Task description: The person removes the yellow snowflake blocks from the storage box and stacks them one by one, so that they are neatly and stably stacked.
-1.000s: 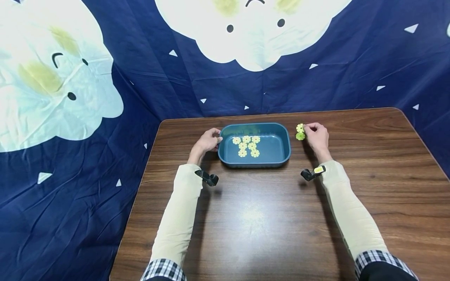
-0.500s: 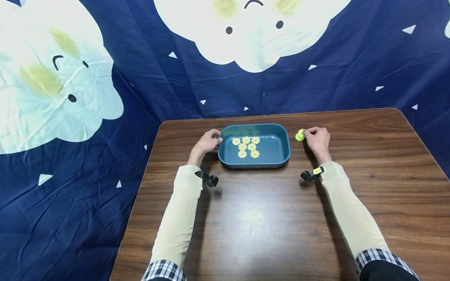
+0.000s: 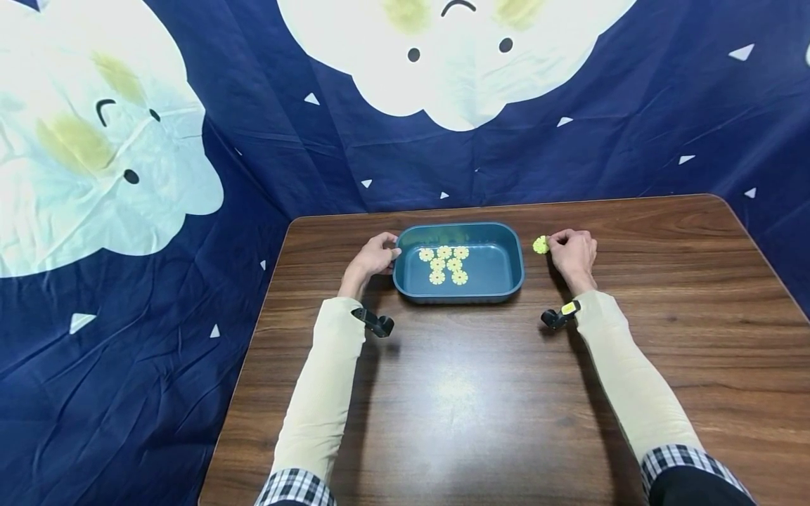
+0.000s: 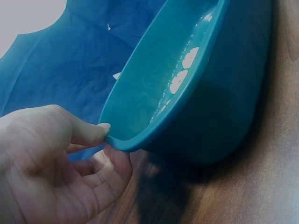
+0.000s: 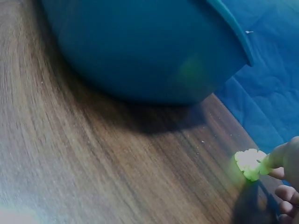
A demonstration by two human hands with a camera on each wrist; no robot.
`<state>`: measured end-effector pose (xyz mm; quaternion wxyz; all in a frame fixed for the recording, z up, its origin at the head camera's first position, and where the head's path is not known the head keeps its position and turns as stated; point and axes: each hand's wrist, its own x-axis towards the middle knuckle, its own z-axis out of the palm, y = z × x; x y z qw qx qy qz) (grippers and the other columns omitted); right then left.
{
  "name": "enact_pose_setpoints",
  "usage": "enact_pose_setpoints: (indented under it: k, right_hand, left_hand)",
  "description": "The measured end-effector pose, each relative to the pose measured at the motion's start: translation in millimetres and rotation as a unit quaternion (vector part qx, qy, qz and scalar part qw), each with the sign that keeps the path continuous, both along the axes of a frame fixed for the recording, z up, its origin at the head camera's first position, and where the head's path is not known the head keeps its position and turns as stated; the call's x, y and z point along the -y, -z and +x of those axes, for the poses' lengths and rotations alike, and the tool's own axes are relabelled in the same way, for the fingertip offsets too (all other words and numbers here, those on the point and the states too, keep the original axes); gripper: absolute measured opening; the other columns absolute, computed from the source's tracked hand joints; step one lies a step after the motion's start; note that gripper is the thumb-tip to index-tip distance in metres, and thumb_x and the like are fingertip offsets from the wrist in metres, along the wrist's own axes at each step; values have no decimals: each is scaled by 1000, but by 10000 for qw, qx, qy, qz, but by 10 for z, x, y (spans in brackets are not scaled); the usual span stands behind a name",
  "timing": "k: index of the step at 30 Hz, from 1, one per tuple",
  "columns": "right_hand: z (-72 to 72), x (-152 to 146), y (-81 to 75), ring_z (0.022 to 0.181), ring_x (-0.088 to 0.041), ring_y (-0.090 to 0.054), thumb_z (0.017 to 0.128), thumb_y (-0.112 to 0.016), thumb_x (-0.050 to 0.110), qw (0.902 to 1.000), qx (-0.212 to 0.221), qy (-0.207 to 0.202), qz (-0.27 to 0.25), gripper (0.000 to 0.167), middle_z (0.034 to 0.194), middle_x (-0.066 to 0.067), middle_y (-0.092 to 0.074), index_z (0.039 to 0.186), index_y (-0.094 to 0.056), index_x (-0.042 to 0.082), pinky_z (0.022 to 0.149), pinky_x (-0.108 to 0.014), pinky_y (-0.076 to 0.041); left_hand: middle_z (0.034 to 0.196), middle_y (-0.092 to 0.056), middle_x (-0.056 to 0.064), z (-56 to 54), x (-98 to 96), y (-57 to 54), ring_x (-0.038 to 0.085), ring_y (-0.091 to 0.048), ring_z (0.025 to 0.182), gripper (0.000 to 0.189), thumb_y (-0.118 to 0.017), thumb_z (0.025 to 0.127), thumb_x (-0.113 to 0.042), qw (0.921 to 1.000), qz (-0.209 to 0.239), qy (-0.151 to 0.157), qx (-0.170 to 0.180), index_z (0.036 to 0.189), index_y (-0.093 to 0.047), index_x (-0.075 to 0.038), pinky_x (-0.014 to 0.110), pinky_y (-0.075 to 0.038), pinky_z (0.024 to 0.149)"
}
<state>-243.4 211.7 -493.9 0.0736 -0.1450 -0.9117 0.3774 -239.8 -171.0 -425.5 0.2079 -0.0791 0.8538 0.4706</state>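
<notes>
My left hand (image 3: 372, 257) pinches the left end of a dark teal rectangular basin (image 3: 492, 268), thumb over the rim and fingers beneath it, as the left wrist view shows. Inside, on its floor, lie several pale yellow flower-shaped pieces (image 3: 453, 264). Right of the basin, my right hand (image 3: 574, 254) pinches a bright yellow-green flower-shaped piece (image 5: 247, 163) by its edge between thumb and fingers. In the right wrist view the piece is close over the tabletop, its shadow below. The other fingers of that hand are curled.
The basin stands on a brown wood-grain table (image 3: 455, 393), near its back edge. A navy cloth (image 3: 405, 161) with white clouds hangs behind and to the left. Each wrist carries a small black camera, the right one (image 3: 557, 315) close above the tabletop.
One second ago two flower pieces, pale yellow and green, showed one above the other at my right fingers; now they overlap as a single flower shape. My left hand and the basin stay put.
</notes>
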Motion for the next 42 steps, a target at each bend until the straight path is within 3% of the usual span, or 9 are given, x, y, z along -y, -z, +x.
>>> enact_pose_setpoints:
  k: [30,42]
  right_hand:
    - [4,12,56,118,-43,-34,91,-54,22,9995,184,-113,228,27,123,-20,-50,103,-68,3,102,-54,-23]
    - [26,27,41,116,-44,-35,92,-53,24,9995,52,-168,256,28,121,-20,-51,104,-68,4,100,-55,-23]
  left_hand:
    - [98,-46,10,5,-4,-2,21,-53,79,30,-47,101,-14,10000,14,-43,49,130,-47,-10,30,-53,72]
    - [96,-46,10,2,-1,7,21,-53,77,29,-47,100,-14,10000,22,-9,-15,129,-48,-9,30,-53,70]
